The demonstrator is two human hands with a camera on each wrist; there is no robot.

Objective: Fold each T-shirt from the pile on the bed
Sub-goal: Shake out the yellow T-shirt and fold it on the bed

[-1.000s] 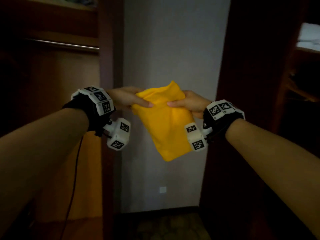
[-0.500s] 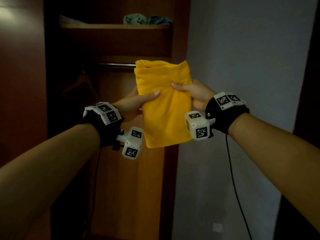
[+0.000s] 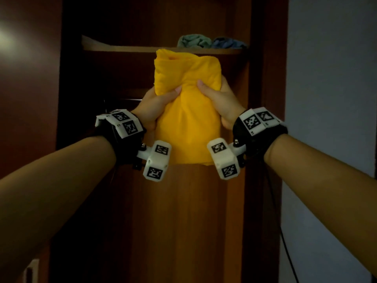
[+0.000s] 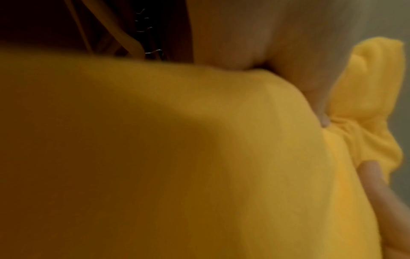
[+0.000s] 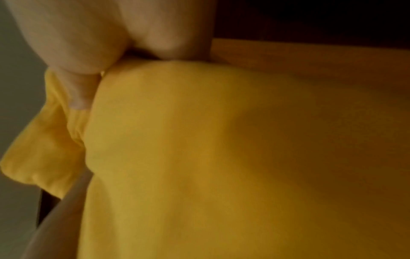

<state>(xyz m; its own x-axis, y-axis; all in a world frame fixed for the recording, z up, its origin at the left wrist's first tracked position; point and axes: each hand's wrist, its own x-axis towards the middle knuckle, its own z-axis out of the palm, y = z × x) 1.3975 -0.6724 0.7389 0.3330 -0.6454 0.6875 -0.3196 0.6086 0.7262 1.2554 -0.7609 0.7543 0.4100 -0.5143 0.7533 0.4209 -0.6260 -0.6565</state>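
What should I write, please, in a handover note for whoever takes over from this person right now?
Left hand: grips the folded yellow T-shirt on its left side.
Right hand: grips its right side, thumb in front.
The T-shirt is held up in front of the open wardrobe, just below the shelf, where a green bundle and a blue bundle lie.
Done: this T-shirt is folded.
Left: probably shelve it. Bed and pile are out of view.

A dim room: a dark wooden wardrobe stands open, its upper shelf holding bundled cloths; a pale wall lies rightward.
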